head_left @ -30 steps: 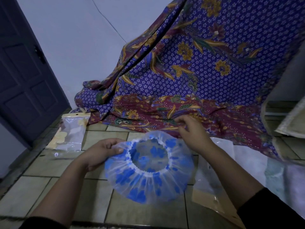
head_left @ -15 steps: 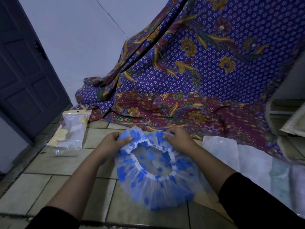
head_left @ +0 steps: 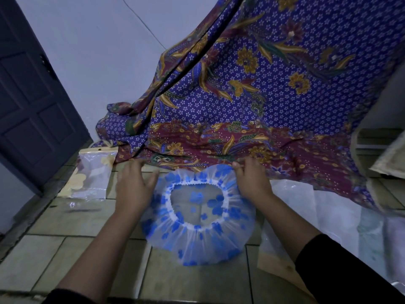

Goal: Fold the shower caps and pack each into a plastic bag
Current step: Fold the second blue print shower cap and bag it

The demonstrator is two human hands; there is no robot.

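Scanning from the left: a filled bag (head_left: 92, 178) lies well apart, no print I can read. My left hand (head_left: 133, 187) is spread flat-fingered, holding nothing, just touching the cap (head_left: 192, 244), which lies round on the tiles (head_left: 54, 216) between both hands (no long axis yet). My right hand (head_left: 252, 183) pinches its far rim; empty bags (head_left: 328, 205) just beyond.

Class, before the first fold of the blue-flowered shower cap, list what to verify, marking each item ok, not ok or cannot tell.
1. Shower cap spread on floor tiles, opening up: ok.
2. Right hand pinches the far rim: ok.
3. Left hand grips the cap: not ok, fingers straight at its edge.
4. Plastic bag waiting beside the right arm: ok.
5. Packed bag lies apart from the cap: ok.
6. Cap dry inside: cannot tell.
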